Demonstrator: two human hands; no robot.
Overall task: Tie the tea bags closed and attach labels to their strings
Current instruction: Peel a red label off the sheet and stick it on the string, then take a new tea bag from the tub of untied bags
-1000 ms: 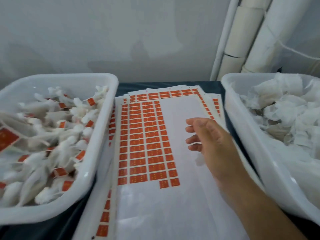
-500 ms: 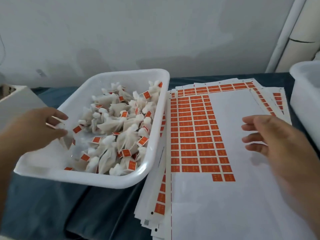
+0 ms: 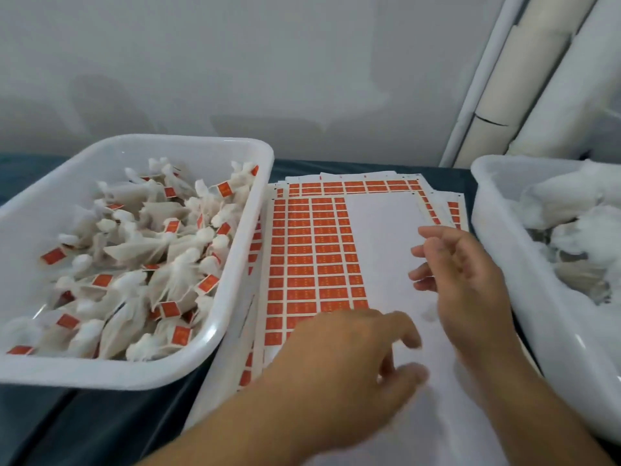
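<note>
Nearest, the left hand (image 3: 339, 368) hovers over the blank lower part of the label sheet (image 3: 379, 230), fingers loosely spread, holding nothing; it is motion-blurred. Just beyond, the right hand (image 3: 467, 280) hangs over the sheet's right side, fingers relaxed and empty. The untied bags (image 3: 571, 237) lie in the right tub (image 3: 497, 250), directly right of the right hand, which is the nearer one. The sheet's long axis runs away from the person. Tied, labelled bags (image 3: 134, 264) fill the left tub (image 3: 232, 297).
</note>
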